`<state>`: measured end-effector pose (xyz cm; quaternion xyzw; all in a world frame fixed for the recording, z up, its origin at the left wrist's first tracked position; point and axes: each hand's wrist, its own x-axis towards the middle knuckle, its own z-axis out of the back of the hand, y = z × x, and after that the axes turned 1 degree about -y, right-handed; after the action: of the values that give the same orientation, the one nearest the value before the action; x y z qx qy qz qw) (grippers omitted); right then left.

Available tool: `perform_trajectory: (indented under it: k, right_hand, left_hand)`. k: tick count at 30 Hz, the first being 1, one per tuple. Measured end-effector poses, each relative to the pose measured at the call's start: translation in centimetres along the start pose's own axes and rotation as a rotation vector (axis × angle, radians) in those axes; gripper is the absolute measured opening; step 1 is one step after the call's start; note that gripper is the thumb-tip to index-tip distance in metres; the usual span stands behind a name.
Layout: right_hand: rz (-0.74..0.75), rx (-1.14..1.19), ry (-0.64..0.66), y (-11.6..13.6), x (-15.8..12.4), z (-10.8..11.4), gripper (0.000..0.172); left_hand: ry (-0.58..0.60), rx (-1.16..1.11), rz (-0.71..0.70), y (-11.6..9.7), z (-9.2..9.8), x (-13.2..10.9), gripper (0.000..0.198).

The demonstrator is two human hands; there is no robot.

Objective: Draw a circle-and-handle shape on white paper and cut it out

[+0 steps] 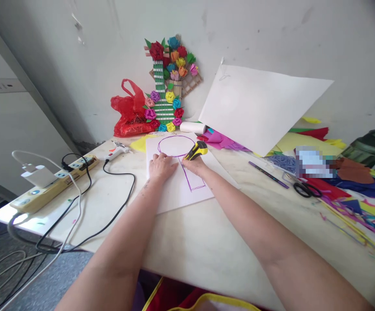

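Pale tbl (187, 235) w/ drawn-on sheet (177, 185), grey wall (103, 52) behind.

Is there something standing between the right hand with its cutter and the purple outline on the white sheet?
Nothing visible does. The right hand holds the utility knife at the purple outline on the white sheet; the left hand rests on that sheet, left of the knife. The pen and scissors lie apart, to the right.

There are two hands (162, 166) (193, 166), one cutter (198, 149), one pen (268, 174) and one red bag (129, 115).
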<state>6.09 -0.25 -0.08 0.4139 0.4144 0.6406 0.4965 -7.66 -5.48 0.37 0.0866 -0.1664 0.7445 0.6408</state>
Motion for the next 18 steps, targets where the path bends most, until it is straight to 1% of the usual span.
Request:
perform_trajectory:
  k: [2,5,7,10,12,16,18]
  right_hand:
    - [-0.021,0.009,0.008,0.2,-0.3,0.1,0.005]
    - [-0.038,0.05,-0.043,0.4,-1.0,0.1,0.003]
    - [-0.057,0.069,-0.067,0.5,-1.5,0.1,0.002]
    - [-0.066,0.096,-0.065,0.8,-2.1,0.2,0.001]
    - [-0.05,0.13,-0.056,1.0,-2.5,0.3,0.002]
    - [0.002,0.168,-0.044,0.9,-3.0,0.4,0.004]
    - [0.046,0.171,-0.067,0.6,-3.0,0.3,0.006]
  left_hand:
    - [0.009,0.021,-0.026,-0.3,0.1,-0.1,0.043]
    - [0.08,0.078,-0.038,-0.9,0.5,-0.2,0.044]
    - [0.123,0.119,-0.015,-1.5,0.8,-0.3,0.045]
    - [0.173,0.129,0.029,-2.1,0.9,-0.7,0.043]
    - [0.169,0.084,0.029,-2.3,0.7,-1.2,0.042]
    - [0.107,0.024,-0.006,-2.1,0.2,-2.1,0.043]
    - [0.098,0.023,-0.009,-2.0,0.0,-2.2,0.042]
